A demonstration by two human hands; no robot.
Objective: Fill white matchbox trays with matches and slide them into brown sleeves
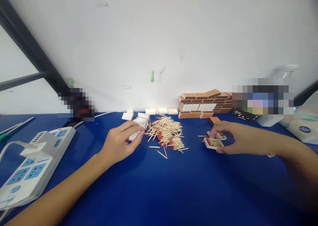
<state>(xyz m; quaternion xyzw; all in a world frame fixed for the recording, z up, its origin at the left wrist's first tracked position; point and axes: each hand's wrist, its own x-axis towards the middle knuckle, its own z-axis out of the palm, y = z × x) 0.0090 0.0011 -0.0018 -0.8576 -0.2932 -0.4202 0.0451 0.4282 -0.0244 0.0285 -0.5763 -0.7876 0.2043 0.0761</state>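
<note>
Right grip [232,137] on shallow rectangular tray [210,147]

The blue worktop [154,189] is carrying a heap of matches [167,133], a few loose matches [162,154] lying just before it. White trays [127,116] are lying left of the heap; stacked matchboxes [202,96] are standing behind it, rightward. A power strip [37,171] is resting far left of the heap, a soft pack [304,128] far right.
</note>
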